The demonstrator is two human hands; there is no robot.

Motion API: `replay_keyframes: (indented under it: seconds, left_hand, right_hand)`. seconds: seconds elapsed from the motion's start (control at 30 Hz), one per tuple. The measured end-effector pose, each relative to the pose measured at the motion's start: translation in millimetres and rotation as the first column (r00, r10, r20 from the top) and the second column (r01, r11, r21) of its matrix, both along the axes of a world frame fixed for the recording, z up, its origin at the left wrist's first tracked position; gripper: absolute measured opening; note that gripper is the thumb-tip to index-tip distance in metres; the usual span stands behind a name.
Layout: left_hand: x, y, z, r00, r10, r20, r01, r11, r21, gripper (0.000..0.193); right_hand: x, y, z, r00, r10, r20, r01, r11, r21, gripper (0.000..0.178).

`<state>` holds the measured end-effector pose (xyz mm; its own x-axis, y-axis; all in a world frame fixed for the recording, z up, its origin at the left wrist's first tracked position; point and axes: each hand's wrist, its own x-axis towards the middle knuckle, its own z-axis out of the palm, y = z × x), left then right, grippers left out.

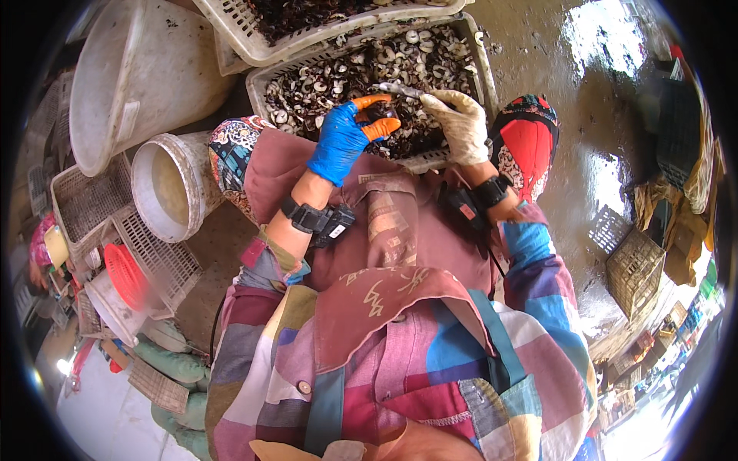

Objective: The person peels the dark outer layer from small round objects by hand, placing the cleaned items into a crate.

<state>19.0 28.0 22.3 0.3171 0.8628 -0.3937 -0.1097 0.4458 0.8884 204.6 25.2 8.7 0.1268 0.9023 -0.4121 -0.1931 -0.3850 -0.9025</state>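
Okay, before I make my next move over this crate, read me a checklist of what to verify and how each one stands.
1. Gloves on both hands: ok; blue with orange fingertips on the left hand, off-white on the right hand.
2. Dark piece, perhaps a shellfish, gripped: ok, between left thumb and forefinger.
3. Slim tool in hand: ok, held by the right hand, pointing toward the left.
4. Tool clear of the left forefinger: cannot tell; they look very close.
5. Pale crate beneath the work: ok, both hands are over its near part.
6. Tool's edge sound: cannot tell, too small.
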Motion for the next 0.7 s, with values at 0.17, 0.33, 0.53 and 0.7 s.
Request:
replay_keyframes:
  seconds: [0.17,0.33,0.53,0.7]
  left_hand:
    - [-6,1,0,0.988,-0.032,-0.153,0.056,0.987,0.150,0.034]
    - [-11,-6,-4,0.988,-0.004,-0.152,-0.008,0.997,-0.080,0.032]
    - [-12,-7,5,0.996,0.052,-0.070,-0.055,0.998,-0.035,0.033]
    - [-11,-2,-3,0.996,0.084,0.026,-0.083,0.996,-0.036,0.040]
  right_hand:
    - [-13,-23,3,0.978,0.066,0.198,-0.119,0.955,0.273,0.015]
    - [-9,-8,-8,0.880,0.040,0.473,-0.239,0.898,0.370,0.016]
    - [5,-2,-22,0.979,-0.022,0.205,-0.006,0.991,0.135,0.013]
    - [-7,-11,2,0.997,0.011,0.073,-0.019,0.993,0.115,0.017]
